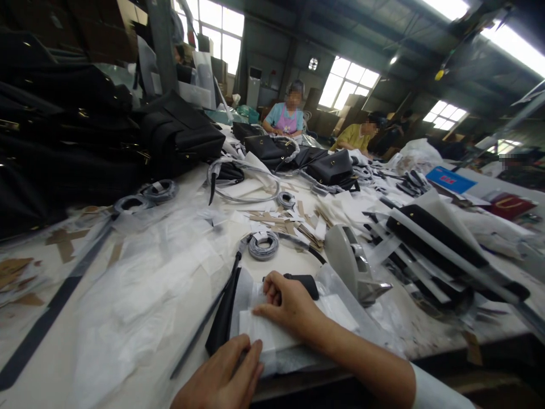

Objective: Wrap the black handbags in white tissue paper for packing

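A black bag (222, 321) lies before me at the table's near edge, with white paper (272, 335) and translucent wrapping (340, 284) over it. My right hand (292, 304) rests above the paper, fingers curled inward and thumb stretched along the sheet. Whatever is under its fingertips is hidden. At the bag's near left corner, my left hand (223, 372) has its fingers bent close together; what they pinch is unclear. A short black piece (303, 284) shows behind my right hand. A coiled, wrapped strap (263, 245) sits beyond the bag.
To the right stands a grey tape dispenser (347, 261). Beyond it lie stacked black pieces with white strips (434, 238). Black bags (76, 130) pile high at left. Thin clear sheets (136, 301) cover the left tabletop. Two people (284, 118) work across the table.
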`<action>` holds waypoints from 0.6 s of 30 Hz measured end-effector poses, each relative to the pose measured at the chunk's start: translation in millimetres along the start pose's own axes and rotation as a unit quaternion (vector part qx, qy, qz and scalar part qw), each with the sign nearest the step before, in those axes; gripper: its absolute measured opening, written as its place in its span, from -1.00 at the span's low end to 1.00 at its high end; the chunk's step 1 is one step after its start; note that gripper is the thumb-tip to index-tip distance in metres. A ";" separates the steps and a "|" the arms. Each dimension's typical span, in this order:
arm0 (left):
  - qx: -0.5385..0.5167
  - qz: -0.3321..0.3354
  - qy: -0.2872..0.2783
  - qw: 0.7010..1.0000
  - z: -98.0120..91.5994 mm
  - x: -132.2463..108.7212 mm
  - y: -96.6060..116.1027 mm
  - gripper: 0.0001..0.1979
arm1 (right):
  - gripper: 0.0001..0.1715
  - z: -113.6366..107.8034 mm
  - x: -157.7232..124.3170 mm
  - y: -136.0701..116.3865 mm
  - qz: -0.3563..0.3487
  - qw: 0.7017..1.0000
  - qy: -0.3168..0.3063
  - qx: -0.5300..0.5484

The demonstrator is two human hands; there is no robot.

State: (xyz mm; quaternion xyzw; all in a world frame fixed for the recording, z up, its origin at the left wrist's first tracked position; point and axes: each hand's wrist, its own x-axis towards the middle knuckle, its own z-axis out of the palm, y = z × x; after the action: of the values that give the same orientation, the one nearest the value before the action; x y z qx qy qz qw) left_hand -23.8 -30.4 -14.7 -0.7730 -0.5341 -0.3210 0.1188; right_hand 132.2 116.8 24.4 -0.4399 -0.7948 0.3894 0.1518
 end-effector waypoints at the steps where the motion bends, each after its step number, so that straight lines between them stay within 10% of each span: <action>1: 0.014 0.012 0.004 1.000 -0.6 3.0 0.6 -0.73 | -0.60 0.2 0.2 0.2 -0.004 1.000 0.008 -0.008; 12: 0.081 0.108 -0.060 0.989 -3.0 26.8 4.6 -0.49 | -0.78 -2.6 9.0 -5.1 -0.062 0.992 0.054 -0.093; 18: 0.108 0.146 -0.019 0.983 0.1 20.9 -0.5 -0.49 | -0.83 -75.7 -53.2 19.3 -0.069 0.969 0.234 -0.047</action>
State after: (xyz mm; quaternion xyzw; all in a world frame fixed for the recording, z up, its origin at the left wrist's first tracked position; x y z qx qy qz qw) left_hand -19.6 -14.4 -1.9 -0.8312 -0.4492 -0.2265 0.2367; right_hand 217.8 116.0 64.5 -0.4698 -0.7828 0.2267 0.3392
